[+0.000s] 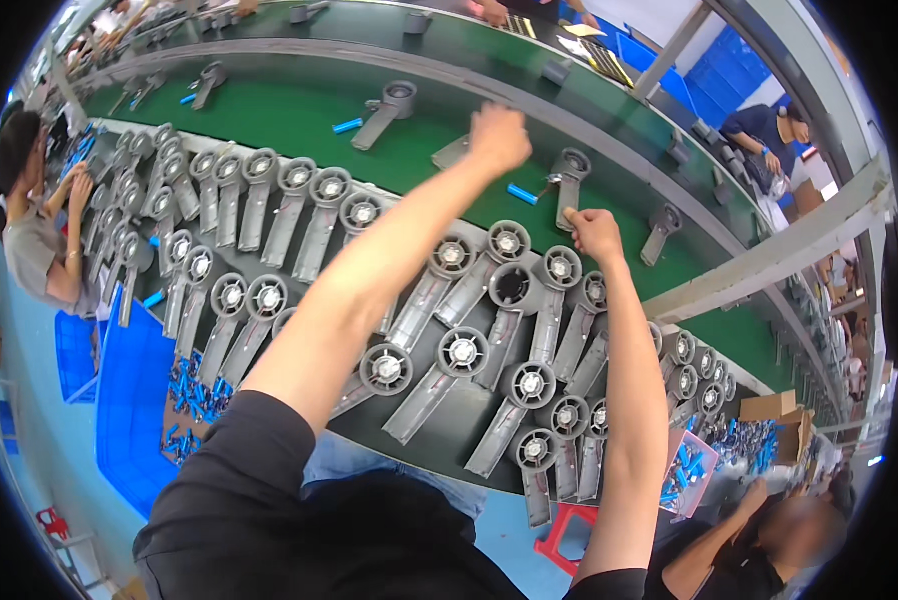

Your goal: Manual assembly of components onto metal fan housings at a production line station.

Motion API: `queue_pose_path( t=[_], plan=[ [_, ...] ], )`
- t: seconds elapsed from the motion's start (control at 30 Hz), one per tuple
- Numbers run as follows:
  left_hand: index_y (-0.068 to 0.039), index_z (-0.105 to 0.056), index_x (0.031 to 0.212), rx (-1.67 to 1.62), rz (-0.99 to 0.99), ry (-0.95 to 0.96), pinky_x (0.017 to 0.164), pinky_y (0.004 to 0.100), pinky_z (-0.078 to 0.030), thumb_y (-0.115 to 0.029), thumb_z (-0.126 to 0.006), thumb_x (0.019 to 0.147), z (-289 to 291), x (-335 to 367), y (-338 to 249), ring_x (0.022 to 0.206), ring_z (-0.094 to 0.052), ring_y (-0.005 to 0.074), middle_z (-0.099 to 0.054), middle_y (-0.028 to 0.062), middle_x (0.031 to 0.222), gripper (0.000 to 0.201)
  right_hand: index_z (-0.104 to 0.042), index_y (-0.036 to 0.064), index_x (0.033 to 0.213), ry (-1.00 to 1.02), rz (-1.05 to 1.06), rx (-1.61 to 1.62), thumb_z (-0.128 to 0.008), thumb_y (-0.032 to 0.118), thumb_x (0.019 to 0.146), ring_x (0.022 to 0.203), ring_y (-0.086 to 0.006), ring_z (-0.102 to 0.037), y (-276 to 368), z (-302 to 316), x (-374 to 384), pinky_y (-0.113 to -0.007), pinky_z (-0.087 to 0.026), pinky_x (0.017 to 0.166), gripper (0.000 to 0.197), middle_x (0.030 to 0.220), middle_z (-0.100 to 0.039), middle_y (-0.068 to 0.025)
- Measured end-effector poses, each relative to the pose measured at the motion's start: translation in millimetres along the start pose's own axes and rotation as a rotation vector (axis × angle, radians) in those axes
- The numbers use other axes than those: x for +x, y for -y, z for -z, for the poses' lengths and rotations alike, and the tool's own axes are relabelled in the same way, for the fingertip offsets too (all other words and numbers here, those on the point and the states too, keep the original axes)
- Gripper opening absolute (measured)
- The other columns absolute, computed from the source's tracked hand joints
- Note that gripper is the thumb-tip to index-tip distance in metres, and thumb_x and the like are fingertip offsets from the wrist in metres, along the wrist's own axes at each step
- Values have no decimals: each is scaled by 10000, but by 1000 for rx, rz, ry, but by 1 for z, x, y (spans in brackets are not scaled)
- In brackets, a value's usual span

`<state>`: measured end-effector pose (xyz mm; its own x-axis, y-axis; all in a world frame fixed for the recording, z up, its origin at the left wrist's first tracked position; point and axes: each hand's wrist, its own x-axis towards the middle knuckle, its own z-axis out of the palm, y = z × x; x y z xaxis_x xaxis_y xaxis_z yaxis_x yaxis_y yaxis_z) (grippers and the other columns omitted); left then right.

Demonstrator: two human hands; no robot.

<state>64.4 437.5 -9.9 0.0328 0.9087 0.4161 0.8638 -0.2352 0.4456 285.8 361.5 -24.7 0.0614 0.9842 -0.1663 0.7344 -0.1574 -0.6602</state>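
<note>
My left hand (502,138) reaches far over the green conveyor belt, fingers curled at the head end of a grey handheld-fan housing (450,153). That head is hidden under the hand; only the handle sticks out. Lower and to the right, my right hand (597,234) pinches the handle end of another fan housing (571,178), which lies on the belt with its round head pointing away. A blue cylindrical battery (522,194) lies on the belt between my hands, beside that housing. Under my arms, rows of fan housings (463,352) with round impellers cover the dark worktable.
More housings (398,97) ride the belt (299,95). A slanted metal post (769,260) crosses at right. Blue batteries fill a pink bin (689,472) and a box by a blue crate (134,400). Co-workers sit left (44,220) and lower right; a red stool (566,535) stands below.
</note>
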Motion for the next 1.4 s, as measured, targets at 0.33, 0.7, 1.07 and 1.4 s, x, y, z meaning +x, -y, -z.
queue_pose_path(
  t=[0.33,0.7,1.07,1.4],
  plan=[
    [-32,-658,1138,-114,-244,146,964,455,-493,-314,-714,787,39,21,56,1113,-616,380,-676,201,1144,454,-722,-12,976,-221,48,-203,-671,426,900,652,-177,-611,40,98,-181,-331,-477,643,447,668,-641,-86],
    [-6,-647,1209,-226,-501,132,916,394,-468,-207,-845,697,244,-241,-80,1012,-616,299,-664,143,1087,586,-657,-32,788,-809,-277,-187,-690,330,923,564,-100,-454,-150,174,-420,-305,-375,542,388,593,-533,-26],
    [20,-601,1251,-137,-391,173,886,425,-430,-200,-827,722,169,-360,-77,1005,-524,314,-591,136,1112,616,-731,42,1025,-495,-89,-552,-751,121,787,956,-353,-612,-189,160,-412,-424,-477,848,251,1003,-606,-162],
    [11,-585,1274,-136,-356,141,906,432,-422,-232,-776,813,169,-362,-79,1050,-526,313,-584,148,1175,554,-627,11,1078,-759,181,-639,-679,77,884,980,-311,-600,-152,183,-431,-384,-469,874,212,1010,-640,-142]
  ],
)
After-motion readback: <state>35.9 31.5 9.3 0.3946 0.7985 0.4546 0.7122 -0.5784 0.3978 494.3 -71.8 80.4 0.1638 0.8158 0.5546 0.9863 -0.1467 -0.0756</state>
